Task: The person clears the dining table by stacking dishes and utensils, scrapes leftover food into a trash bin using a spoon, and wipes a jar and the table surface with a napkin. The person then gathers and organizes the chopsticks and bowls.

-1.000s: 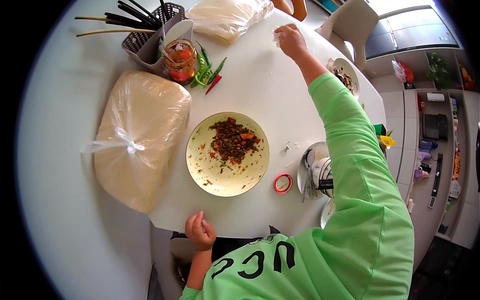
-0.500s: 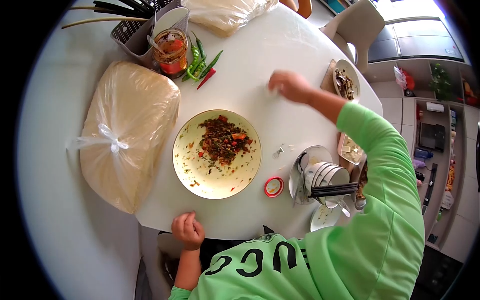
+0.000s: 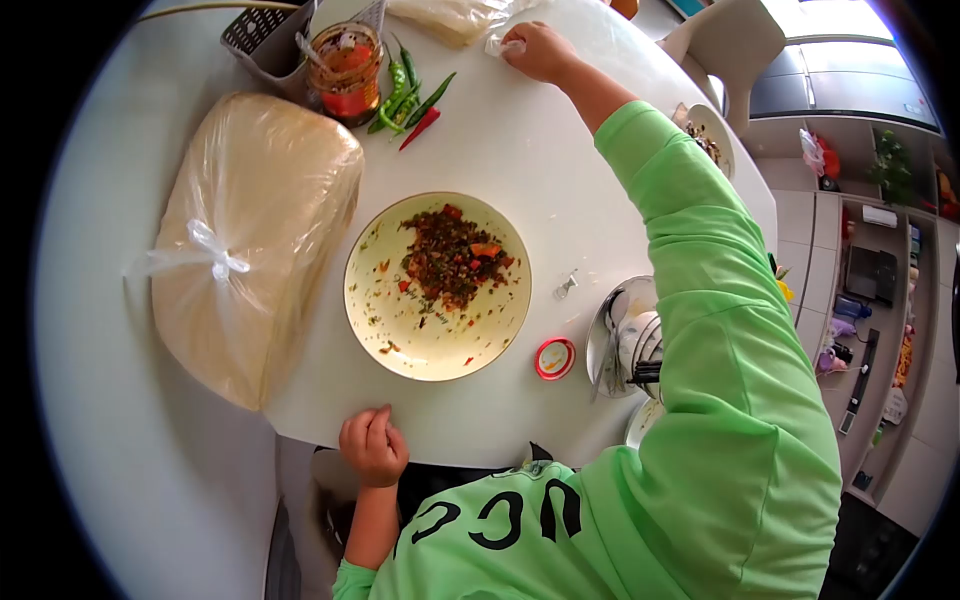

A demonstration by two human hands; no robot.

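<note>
My right hand (image 3: 541, 52) reaches out to the far side of the white table (image 3: 590, 190), closed on a crumpled white tissue (image 3: 503, 46) that touches the tabletop. Close by lies a clear plastic bag (image 3: 450, 18). My left hand (image 3: 373, 447) rests at the near table edge with its fingers curled in and nothing visible in them. Between the hands stands a pale bowl (image 3: 400, 350) holding a dark chopped mix with red bits (image 3: 455, 255). A red-rimmed jar lid (image 3: 554, 358) lies to the bowl's right.
On the left sits a large tied plastic bag (image 3: 255, 240). Behind it are a jar of red sauce (image 3: 347, 75), green chillies (image 3: 405, 95) and a red chilli (image 3: 420, 129). Stacked bowls (image 3: 645, 340) and a plate of food (image 3: 712, 130) stand on the right, partly behind my sleeve.
My right hand has moved away from me across the table, to beside the far plastic bag. My left hand stays at the near edge. The view has shifted slightly.
</note>
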